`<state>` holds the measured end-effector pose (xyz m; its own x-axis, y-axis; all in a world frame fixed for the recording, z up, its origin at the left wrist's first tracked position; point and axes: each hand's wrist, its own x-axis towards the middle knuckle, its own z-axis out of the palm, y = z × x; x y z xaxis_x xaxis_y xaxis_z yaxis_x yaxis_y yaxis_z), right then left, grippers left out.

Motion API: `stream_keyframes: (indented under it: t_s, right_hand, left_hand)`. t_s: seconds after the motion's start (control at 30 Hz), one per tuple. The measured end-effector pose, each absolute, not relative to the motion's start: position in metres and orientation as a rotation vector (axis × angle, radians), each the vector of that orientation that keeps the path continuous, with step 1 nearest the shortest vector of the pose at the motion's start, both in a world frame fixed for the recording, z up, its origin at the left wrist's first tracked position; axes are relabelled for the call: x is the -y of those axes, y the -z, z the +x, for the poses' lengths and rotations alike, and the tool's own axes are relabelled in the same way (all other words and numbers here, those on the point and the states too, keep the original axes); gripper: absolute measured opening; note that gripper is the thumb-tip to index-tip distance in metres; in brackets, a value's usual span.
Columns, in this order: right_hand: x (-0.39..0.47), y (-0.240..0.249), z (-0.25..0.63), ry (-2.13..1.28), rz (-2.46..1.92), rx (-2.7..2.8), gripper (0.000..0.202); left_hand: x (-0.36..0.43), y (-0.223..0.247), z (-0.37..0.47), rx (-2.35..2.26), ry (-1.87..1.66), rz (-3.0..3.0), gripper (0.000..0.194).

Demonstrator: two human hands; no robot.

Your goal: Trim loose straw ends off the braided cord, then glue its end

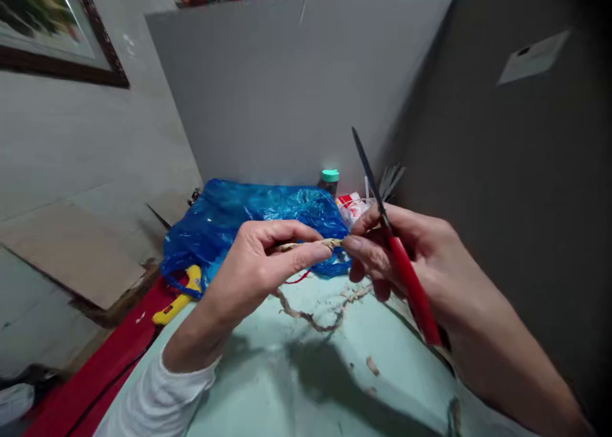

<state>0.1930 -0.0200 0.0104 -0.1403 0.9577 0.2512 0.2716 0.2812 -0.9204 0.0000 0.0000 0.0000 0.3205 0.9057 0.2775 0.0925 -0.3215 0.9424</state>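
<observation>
My left hand (268,258) pinches a tan twisted cord (331,242) between thumb and fingers, above the table. At the cord's right end my right hand (396,245) closes its thumb and finger on it. That same hand also holds red-handled scissors (415,287), their dark blades pointing up and away. A loop of the cord (315,325) hangs below both hands, over the tabletop. My fingers hide parts of the cord and of the scissors' handles.
A crumpled blue plastic bag (253,201) lies behind my hands, near a jar with a green lid (329,176). Left of the pale green table (248,386) is a yellow-handled tool (176,308). Small scraps (372,365) lie on the tabletop. A grey panel (296,92) stands behind.
</observation>
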Motion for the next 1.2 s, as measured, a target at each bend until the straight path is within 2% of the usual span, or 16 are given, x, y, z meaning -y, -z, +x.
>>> stream_keyframes:
  t_s: [0.3,0.6,0.7,0.83,0.9,1.03,1.2]
  right_hand:
    - [0.017,-0.004,0.200,-0.832,-1.130,1.702,0.016]
    - [0.013,-0.002,0.200,-0.701,-1.157,1.693,0.021]
    - [0.015,0.000,0.202,-0.453,-1.175,1.773,0.022]
    - [0.018,0.002,0.204,0.125,-1.168,2.025,0.019]
    - [0.018,0.004,0.205,0.327,-1.180,2.137,0.025]
    - [0.017,0.007,0.209,0.587,-1.259,2.224,0.049]
    - [0.013,0.010,0.208,0.766,-1.340,2.242,0.059]
  left_hand:
    - [-0.002,0.001,-0.010,-0.824,-1.060,1.683,0.019]
    - [-0.006,0.003,-0.014,-0.739,-1.055,1.638,0.017]
    - [-0.006,0.004,-0.013,-0.704,-1.078,1.589,0.018]
    - [-0.008,0.002,-0.013,-0.660,-1.122,1.460,0.017]
    - [-0.009,0.001,-0.014,-0.661,-1.143,1.430,0.017]
    - [-0.009,-0.002,-0.018,-0.646,-1.175,1.402,0.017]
    - [-0.007,-0.002,-0.020,-0.578,-1.195,1.378,0.015]
